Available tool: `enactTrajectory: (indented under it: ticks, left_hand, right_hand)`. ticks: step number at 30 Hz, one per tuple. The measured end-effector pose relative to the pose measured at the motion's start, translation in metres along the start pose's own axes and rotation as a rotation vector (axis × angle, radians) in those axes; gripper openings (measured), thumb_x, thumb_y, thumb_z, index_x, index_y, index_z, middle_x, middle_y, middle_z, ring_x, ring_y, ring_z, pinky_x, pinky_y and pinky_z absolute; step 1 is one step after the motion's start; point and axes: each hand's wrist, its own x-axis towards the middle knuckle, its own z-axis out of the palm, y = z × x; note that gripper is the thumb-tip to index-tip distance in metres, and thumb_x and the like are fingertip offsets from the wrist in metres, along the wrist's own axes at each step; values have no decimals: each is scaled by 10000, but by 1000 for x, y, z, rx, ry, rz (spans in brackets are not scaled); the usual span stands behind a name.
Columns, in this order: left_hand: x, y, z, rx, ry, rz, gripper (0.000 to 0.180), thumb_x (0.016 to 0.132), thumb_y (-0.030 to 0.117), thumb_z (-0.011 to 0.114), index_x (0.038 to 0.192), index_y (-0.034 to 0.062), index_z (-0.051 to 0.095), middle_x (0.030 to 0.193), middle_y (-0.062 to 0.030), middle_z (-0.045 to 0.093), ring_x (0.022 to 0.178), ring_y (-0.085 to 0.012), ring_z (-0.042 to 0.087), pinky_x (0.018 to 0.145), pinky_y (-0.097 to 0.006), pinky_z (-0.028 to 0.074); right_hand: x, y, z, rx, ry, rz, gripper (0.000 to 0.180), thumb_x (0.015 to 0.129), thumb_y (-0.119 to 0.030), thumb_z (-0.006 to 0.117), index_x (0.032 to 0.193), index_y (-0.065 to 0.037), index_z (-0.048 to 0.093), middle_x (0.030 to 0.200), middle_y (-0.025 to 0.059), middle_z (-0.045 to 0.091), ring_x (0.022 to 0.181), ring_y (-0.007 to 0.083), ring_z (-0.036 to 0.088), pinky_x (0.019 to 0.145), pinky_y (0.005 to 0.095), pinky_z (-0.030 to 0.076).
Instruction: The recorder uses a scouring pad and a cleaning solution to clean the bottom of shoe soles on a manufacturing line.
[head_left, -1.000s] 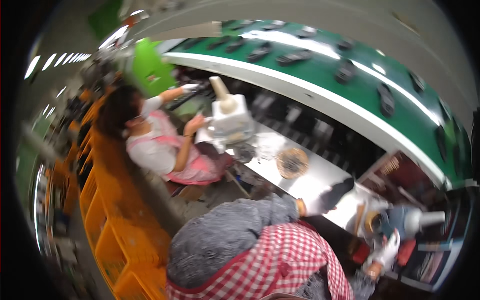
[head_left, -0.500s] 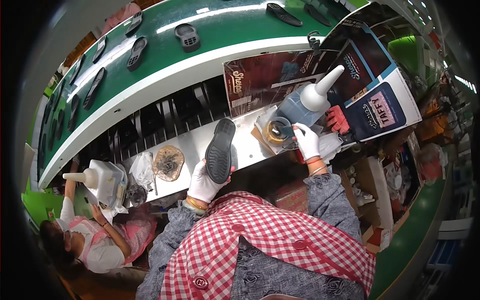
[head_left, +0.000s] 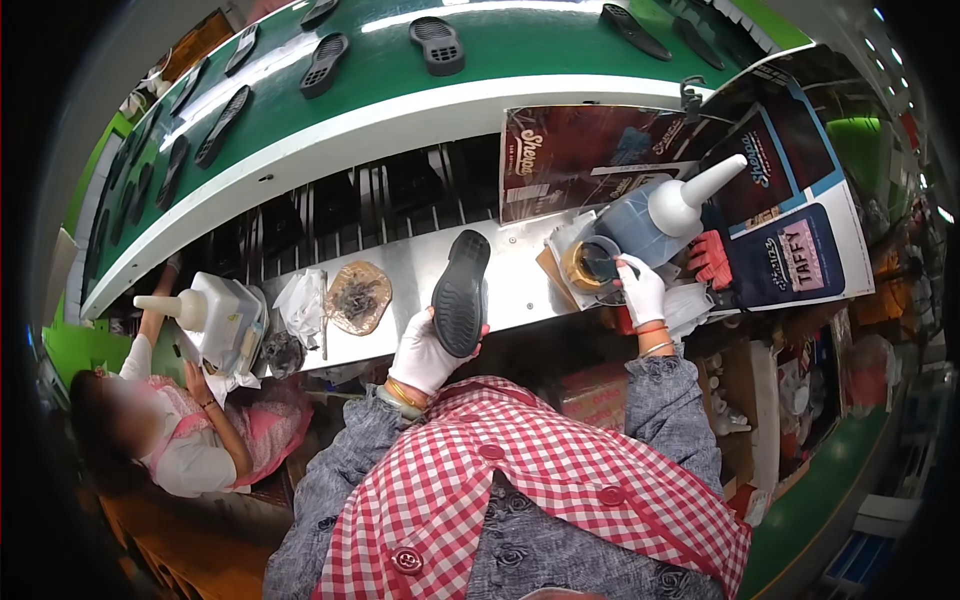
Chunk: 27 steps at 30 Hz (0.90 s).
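Observation:
In my left hand [head_left: 424, 354], gloved in white, a black shoe sole [head_left: 462, 292] stands tilted with its ribbed face toward me. The fingers wrap around its lower end. My gloved right hand [head_left: 644, 292] is closed on what looks like a dark-handled brush [head_left: 604, 268]. Its lower end dips into a small cup [head_left: 577, 268] with yellowish-brown sides, so the tip is hidden. Just behind the cup leans a large translucent squeeze bottle [head_left: 640, 225] with a white nozzle. A crumpled red piece [head_left: 711, 260] lies to the right of the bottle.
A metal ledge [head_left: 400, 252] carries a round brown pad [head_left: 358, 297] and white crumpled cloth [head_left: 300, 303]. Beyond it, a green conveyor belt [head_left: 530, 60] bears several black soles. Printed cardboard [head_left: 560, 160] stands behind the bottle. At left a co-worker [head_left: 205, 430] sits near another bottle [head_left: 215, 315].
The surroundings have shifted to the right in the view as the head turned. My left hand still holds the sole, and my right hand stays at the cup.

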Motion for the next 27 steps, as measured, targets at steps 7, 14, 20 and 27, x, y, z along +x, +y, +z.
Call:
enactTrajectory:
  ticks: [7,14,20,27]
  left_hand:
    - [-10,10,1,-55,-20,70,460,909,342,485,1257,43,489,1189,-189,570,1074,-368,578,827,-458,513]
    - [-23,28,20,-108,-219,158,580,857,335,590,1316,19,431,1266,-215,514,1172,-401,513,889,-493,491]
    - [-42,32,29,-55,-123,265,705,769,424,680,1292,16,443,1263,-209,504,1101,-345,529,930,-493,444]
    - [-58,45,16,-74,-181,292,724,768,389,710,1318,16,423,1290,-202,493,1154,-335,512,999,-489,409]
  right_hand:
    - [-22,-9,2,475,-4,234,250,938,-197,520,1085,-7,590,892,76,651,615,128,627,383,175,348]
    - [-111,-171,100,542,-338,33,265,964,-192,477,1060,29,586,870,104,637,620,138,640,439,180,426]
    - [-136,-204,138,460,-424,-36,263,970,-168,468,1078,42,583,861,114,652,631,153,644,463,204,440]
    - [-147,-212,162,447,-496,-36,180,942,-82,513,1062,30,587,964,146,649,629,170,660,436,185,464]
